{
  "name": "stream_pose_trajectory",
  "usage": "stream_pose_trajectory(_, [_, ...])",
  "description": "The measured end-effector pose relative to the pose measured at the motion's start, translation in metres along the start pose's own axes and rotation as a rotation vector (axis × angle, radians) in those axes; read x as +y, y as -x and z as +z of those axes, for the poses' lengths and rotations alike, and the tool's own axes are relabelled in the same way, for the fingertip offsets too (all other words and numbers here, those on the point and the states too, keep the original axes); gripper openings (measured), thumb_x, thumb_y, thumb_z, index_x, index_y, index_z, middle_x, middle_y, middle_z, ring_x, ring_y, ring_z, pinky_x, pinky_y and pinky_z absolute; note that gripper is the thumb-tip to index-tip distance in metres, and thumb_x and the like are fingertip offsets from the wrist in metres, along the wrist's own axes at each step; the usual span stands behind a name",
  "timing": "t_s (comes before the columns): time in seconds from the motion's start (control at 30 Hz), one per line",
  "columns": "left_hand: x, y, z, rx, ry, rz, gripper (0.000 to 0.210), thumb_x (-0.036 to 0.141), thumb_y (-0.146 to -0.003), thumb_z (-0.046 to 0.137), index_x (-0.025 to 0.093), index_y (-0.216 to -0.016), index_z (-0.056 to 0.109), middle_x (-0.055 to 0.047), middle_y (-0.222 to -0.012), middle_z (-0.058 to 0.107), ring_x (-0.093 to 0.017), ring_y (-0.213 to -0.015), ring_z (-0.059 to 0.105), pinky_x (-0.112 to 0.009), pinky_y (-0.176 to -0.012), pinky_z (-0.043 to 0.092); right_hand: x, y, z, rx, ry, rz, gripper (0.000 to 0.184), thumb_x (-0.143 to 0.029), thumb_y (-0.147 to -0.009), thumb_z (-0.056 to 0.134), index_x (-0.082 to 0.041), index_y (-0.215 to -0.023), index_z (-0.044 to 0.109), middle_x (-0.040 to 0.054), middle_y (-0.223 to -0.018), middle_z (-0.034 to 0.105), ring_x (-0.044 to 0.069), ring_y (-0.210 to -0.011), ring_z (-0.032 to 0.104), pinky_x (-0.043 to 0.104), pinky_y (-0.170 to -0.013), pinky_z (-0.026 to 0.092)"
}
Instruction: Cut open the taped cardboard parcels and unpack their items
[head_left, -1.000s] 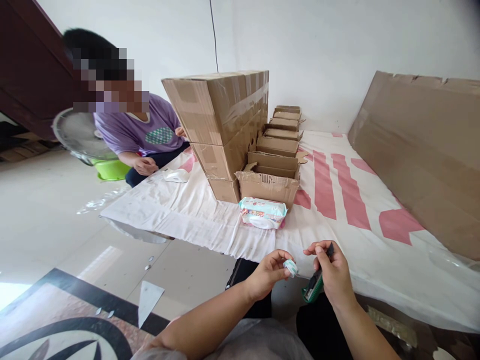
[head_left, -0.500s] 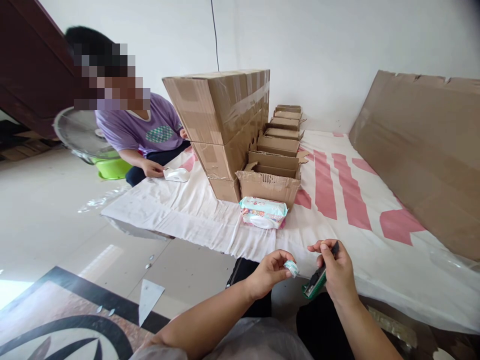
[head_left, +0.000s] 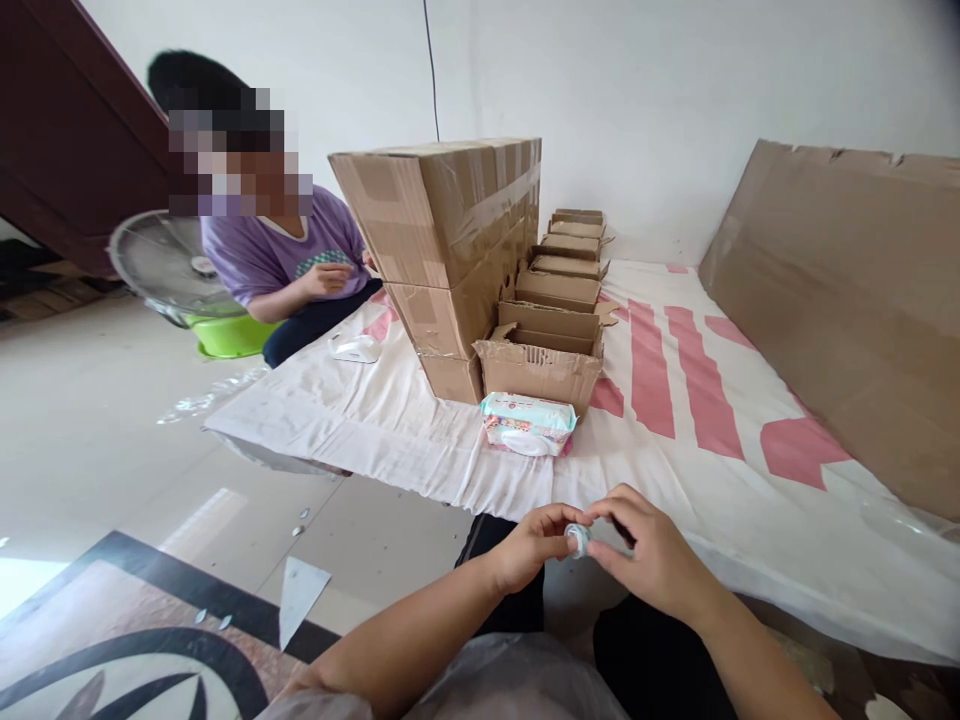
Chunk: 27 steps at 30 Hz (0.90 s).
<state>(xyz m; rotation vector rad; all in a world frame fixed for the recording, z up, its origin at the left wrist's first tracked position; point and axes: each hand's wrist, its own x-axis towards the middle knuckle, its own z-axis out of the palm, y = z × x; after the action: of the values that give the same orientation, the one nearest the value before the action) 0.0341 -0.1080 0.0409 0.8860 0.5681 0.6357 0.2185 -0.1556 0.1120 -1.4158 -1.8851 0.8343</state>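
Observation:
My left hand (head_left: 529,548) pinches a small white and pale teal roll (head_left: 578,540) over my lap, just in front of the table edge. The fingertips of my right hand (head_left: 649,555) close on the roll from the other side. Something dark shows in the gap behind my right fingers, too hidden to make out. Beyond my hands, a pack of wet wipes (head_left: 529,425) with a white lid lies on the cloth-covered table (head_left: 442,470), against the nearest open cardboard box (head_left: 540,370).
Taped cartons (head_left: 450,220) are stacked in the middle, beside a row of open boxes. A large cardboard sheet (head_left: 840,300) leans at the right. A co-worker (head_left: 277,260) sits at the far left near a white object (head_left: 356,348) and a fan (head_left: 169,265).
My right hand has moved left to the roll. The green-handled cutter it held is out of sight. The co-worker's hand has lifted off the white object.

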Motion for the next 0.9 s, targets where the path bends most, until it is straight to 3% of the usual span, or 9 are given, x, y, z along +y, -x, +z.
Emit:
stream_pose_trajectory(0.07, [0.000,0.000,0.000,-0.008,0.018,0.031,0.036,0.029,-0.064,0.084,0.016,-0.094,0.069,-0.001,-0.081,0.064,-0.010,-0.068,0.052,-0.024,-0.064,0.037,-0.003,0.000,0.003,-0.058,0.202,-0.057,0.018,-0.018,-0.083,0.060,-0.023,-0.100,0.063,0.0028,-0.100,0.060,0.016,-0.078,0.060,0.030,-0.071,0.047])
stream_pose_trajectory(0.23, [-0.003,-0.002,-0.001,-0.004,0.087,0.104,0.045,0.027,-0.062,0.086,0.018,-0.097,0.060,-0.001,-0.089,0.063,-0.012,-0.078,0.057,-0.026,-0.073,0.041,0.003,0.000,0.015,-0.032,0.435,-0.116,0.014,-0.011,-0.089,0.049,-0.019,-0.084,0.060,0.0037,-0.083,0.063,0.020,-0.080,0.060,0.032,-0.070,0.046])
stream_pose_trajectory(0.57, [-0.003,-0.004,0.003,0.005,0.080,0.135,0.039,0.025,-0.063,0.086,0.014,-0.091,0.061,0.000,-0.083,0.062,-0.009,-0.073,0.055,-0.024,-0.070,0.041,0.006,0.001,0.024,0.135,0.279,-0.035,0.014,-0.020,-0.091,0.045,-0.021,-0.080,0.053,0.0003,-0.073,0.060,0.015,-0.066,0.057,0.026,-0.061,0.041])
stream_pose_trajectory(0.9, [-0.005,-0.006,0.004,-0.008,0.077,0.169,0.039,0.024,-0.065,0.085,0.015,-0.094,0.061,-0.001,-0.086,0.062,-0.009,-0.075,0.056,-0.024,-0.072,0.041,0.009,0.000,0.025,0.179,0.226,0.042,0.014,-0.024,-0.089,0.045,-0.021,-0.077,0.051,-0.0022,-0.067,0.056,0.013,-0.059,0.054,0.025,-0.059,0.039])
